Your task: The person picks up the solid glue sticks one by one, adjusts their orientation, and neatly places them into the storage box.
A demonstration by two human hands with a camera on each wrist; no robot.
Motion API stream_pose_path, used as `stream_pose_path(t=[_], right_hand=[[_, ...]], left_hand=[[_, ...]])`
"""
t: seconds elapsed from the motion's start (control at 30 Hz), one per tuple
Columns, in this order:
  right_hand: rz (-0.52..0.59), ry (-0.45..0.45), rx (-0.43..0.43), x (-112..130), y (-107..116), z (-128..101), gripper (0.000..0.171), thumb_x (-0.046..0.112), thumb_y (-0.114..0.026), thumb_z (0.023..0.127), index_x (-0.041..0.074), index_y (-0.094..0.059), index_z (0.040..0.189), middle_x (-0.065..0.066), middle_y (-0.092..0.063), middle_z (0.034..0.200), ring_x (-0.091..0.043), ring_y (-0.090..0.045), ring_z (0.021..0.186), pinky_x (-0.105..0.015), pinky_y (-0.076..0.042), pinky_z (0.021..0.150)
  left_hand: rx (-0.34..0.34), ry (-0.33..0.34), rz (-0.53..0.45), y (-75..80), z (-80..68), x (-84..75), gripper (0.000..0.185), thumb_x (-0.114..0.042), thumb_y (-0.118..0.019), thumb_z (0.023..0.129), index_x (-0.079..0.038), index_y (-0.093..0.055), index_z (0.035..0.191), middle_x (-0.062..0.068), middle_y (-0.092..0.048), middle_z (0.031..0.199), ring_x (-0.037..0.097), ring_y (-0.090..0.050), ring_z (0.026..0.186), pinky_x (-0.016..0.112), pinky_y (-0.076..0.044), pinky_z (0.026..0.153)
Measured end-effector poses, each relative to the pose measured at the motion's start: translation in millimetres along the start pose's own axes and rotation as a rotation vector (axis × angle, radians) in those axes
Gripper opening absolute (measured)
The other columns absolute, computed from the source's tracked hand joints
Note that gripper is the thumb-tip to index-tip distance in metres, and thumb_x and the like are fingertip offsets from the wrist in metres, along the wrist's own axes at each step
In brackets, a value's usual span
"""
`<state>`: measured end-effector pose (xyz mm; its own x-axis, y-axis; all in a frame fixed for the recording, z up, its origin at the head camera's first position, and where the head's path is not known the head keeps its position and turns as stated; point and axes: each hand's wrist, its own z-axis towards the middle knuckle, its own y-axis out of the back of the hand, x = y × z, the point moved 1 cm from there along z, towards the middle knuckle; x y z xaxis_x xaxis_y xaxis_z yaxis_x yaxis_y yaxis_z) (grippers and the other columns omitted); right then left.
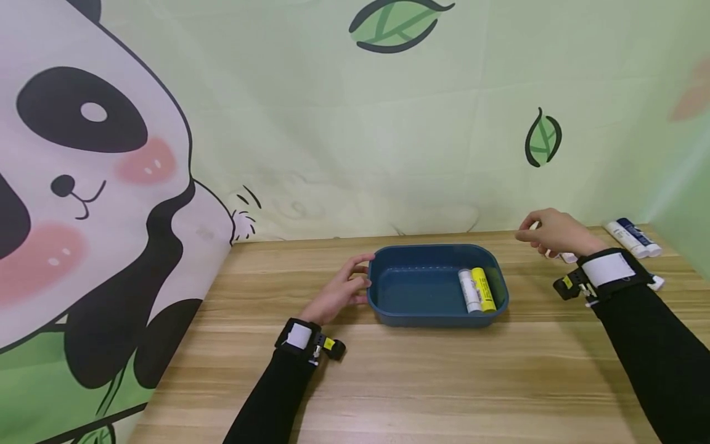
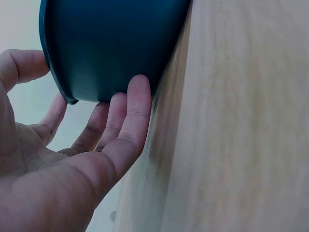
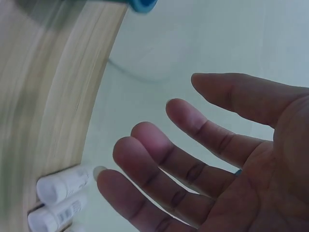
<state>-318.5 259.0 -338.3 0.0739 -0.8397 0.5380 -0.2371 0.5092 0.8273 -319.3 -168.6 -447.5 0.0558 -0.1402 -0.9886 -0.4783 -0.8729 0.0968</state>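
A blue plastic bin (image 1: 432,321) stands on the wooden table. Inside, at its right end, a white tube (image 1: 469,291) and a yellow tube (image 1: 484,290), shaped like glue sticks, lie side by side. My left hand (image 1: 339,291) touches the bin's left end, its fingers spread along the outer wall (image 2: 111,53) and rim. To the right of the bin my right hand (image 1: 554,231) hovers over the table, its fingers loosely bent with nothing between them. A white tube (image 1: 568,257) partly shows below that hand.
At the table's back right corner lie a white tube (image 1: 627,239) and a navy one (image 1: 640,237). Another white-ended tube (image 1: 657,282) is mostly hidden by the right wrist. A printed cloth wall (image 1: 355,154) rises behind the table.
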Motion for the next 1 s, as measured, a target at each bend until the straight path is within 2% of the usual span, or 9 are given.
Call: stream_pose_path(t=[0.47, 0.73, 1.0], right_hand=[[-0.022, -0.034, -0.002, -35.6, 13.7, -10.0, 0.043, 0.023, -0.053, 0.104, -0.015, -0.052, 0.125, -0.019, -0.065, 0.089, -0.024, -0.062, 0.075, -0.035, -0.052, 0.062], [-0.039, -0.068, 0.003, -54.4, 26.8, -19.2, 0.047, 0.022, -0.051, 0.105, -0.018, -0.049, 0.130, -0.020, -0.065, 0.089, -0.024, -0.062, 0.076, -0.035, -0.055, 0.063], [-0.041, -0.099, 0.009, -81.3, 38.4, -28.6, 0.050, 0.021, -0.049, 0.105, -0.022, -0.044, 0.130, -0.029, -0.066, 0.095, -0.025, -0.064, 0.077, -0.038, -0.057, 0.065]], left_hand=[[-0.021, -0.014, -0.001, 2.8, -4.6, 1.0, 0.062, -0.008, -0.048, 0.098, -0.024, -0.036, 0.157, 0.018, -0.036, 0.149, 0.028, -0.055, 0.120, 0.032, -0.059, 0.088], [-0.007, -0.013, -0.006, 2.7, -4.7, -1.4, 0.063, -0.008, -0.048, 0.098, -0.025, -0.035, 0.158, 0.020, -0.034, 0.151, 0.027, -0.055, 0.118, 0.032, -0.059, 0.089], [-0.002, -0.011, -0.007, 2.0, -4.7, -2.3, 0.063, -0.008, -0.048, 0.098, -0.024, -0.035, 0.158, 0.020, -0.034, 0.150, 0.027, -0.055, 0.117, 0.031, -0.059, 0.088]])
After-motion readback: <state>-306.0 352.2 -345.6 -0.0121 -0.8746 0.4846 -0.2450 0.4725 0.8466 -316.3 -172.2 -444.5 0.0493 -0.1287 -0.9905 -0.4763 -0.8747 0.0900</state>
